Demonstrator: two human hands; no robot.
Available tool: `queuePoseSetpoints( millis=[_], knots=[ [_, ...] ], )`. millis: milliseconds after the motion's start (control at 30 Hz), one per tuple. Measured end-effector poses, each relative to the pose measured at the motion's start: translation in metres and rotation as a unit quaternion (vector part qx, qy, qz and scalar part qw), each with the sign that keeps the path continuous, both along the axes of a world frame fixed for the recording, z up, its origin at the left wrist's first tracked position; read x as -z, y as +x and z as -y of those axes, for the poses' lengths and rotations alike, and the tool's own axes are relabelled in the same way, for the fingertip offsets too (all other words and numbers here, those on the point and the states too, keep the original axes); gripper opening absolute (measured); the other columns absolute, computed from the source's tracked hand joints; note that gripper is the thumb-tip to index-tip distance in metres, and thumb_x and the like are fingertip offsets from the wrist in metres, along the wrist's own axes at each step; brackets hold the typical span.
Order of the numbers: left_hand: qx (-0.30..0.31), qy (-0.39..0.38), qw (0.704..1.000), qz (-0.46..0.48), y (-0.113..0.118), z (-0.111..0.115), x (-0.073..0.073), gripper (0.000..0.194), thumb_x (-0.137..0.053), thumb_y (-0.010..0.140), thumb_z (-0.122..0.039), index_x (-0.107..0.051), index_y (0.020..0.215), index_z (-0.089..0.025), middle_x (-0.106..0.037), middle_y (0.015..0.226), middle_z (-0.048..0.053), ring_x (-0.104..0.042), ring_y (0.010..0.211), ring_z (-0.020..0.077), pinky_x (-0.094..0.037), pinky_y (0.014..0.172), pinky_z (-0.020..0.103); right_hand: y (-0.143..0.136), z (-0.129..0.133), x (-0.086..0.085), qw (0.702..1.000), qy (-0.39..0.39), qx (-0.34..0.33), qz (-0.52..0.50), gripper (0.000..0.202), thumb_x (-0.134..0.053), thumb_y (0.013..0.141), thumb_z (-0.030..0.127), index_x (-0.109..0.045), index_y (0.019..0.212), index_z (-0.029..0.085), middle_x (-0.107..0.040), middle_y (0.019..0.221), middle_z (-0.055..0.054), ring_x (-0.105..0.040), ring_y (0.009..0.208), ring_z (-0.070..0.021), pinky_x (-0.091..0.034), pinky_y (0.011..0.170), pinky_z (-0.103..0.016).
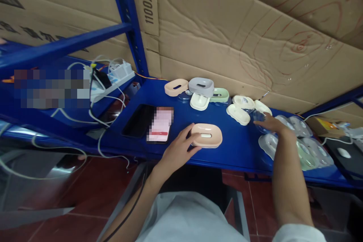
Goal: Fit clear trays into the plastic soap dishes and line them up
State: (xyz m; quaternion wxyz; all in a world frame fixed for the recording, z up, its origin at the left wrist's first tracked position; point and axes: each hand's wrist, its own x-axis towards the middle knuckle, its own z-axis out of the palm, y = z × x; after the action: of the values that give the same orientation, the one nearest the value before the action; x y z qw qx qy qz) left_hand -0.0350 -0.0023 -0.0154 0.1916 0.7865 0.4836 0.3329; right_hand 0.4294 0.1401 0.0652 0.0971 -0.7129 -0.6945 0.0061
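My left hand (181, 145) grips the left end of a peach oval soap dish (216, 130) on the blue table. Its thumb is at the near rim, and fingers reach over the dish; a pale bar shows in the middle slot. Farther right, my right hand (273, 123) reaches out with fingers apart over a clear plastic cover (258, 116). Whether it touches the cover is hard to tell. Close by lie a cream piece (262, 107), another cream tray (238, 115) and a cream dish (243, 102).
At the back stand a peach dish (171, 89), a grey dish (200, 87) and a green dish (222, 93). Several clear-covered dishes (314, 151) crowd the right. Left are a lit phone (160, 126), a dark flat object (137, 121) and a cabled power strip (121, 75).
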Motion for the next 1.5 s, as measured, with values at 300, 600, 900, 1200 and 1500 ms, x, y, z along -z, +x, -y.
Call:
queuePoseSetpoints(
  millis=[300,600,900,1200,1500],
  knots=[
    [0.010,-0.042,0.999,-0.004,-0.001,-0.003,-0.004,0.068,-0.062,0.106,-0.030,-0.032,0.167,-0.031,-0.034,0.177,0.011,-0.039,0.162,0.0275,-0.046,0.125,0.043,-0.104,0.078,-0.003,0.956,0.049,-0.249,-0.145,0.080,-0.071,0.096,0.055,-0.037,0.165,0.033,-0.029,0.178,-0.011,-0.028,0.165,-0.0354,-0.040,0.126,-0.060],
    [-0.009,-0.028,0.999,-0.033,0.001,-0.002,0.000,0.065,-0.063,0.106,-0.037,-0.036,0.165,-0.033,-0.036,0.177,0.009,-0.048,0.156,0.0279,-0.052,0.121,0.043,-0.108,0.027,0.015,0.873,-0.128,-0.345,-0.321,0.078,-0.077,0.094,0.051,-0.044,0.163,0.039,-0.043,0.172,-0.006,-0.047,0.155,-0.0336,-0.054,0.116,-0.053],
    [-0.041,-0.105,0.993,0.038,-0.002,-0.004,0.003,0.088,-0.073,0.099,-0.042,-0.021,0.170,-0.037,-0.043,0.173,0.006,-0.047,0.157,0.0278,-0.043,0.128,0.047,-0.167,0.068,-0.003,0.846,-0.079,-0.481,-0.214,0.085,-0.074,0.095,0.029,-0.032,0.169,0.031,-0.024,0.179,-0.011,-0.025,0.166,-0.0299,-0.032,0.133,-0.054],
    [0.007,-0.123,0.991,0.042,-0.006,-0.005,0.004,0.102,-0.079,0.094,-0.035,-0.015,0.172,-0.036,-0.041,0.174,0.009,-0.046,0.157,0.0284,-0.043,0.127,0.047,-0.201,0.092,0.037,0.848,0.017,-0.523,-0.091,0.064,-0.071,0.095,0.034,-0.055,0.155,0.021,-0.051,0.165,-0.015,-0.038,0.160,-0.0360,-0.038,0.127,-0.059],
    [0.042,-0.052,0.998,0.022,-0.002,-0.003,-0.003,0.074,-0.069,0.103,-0.034,-0.031,0.167,-0.033,-0.048,0.169,0.008,-0.048,0.155,0.0259,-0.042,0.128,0.046,-0.183,0.086,0.048,0.849,0.079,-0.519,-0.053,0.066,-0.069,0.102,0.049,-0.050,0.160,0.024,-0.049,0.166,-0.015,-0.036,0.161,-0.0346,-0.043,0.127,-0.057]
  ],
)
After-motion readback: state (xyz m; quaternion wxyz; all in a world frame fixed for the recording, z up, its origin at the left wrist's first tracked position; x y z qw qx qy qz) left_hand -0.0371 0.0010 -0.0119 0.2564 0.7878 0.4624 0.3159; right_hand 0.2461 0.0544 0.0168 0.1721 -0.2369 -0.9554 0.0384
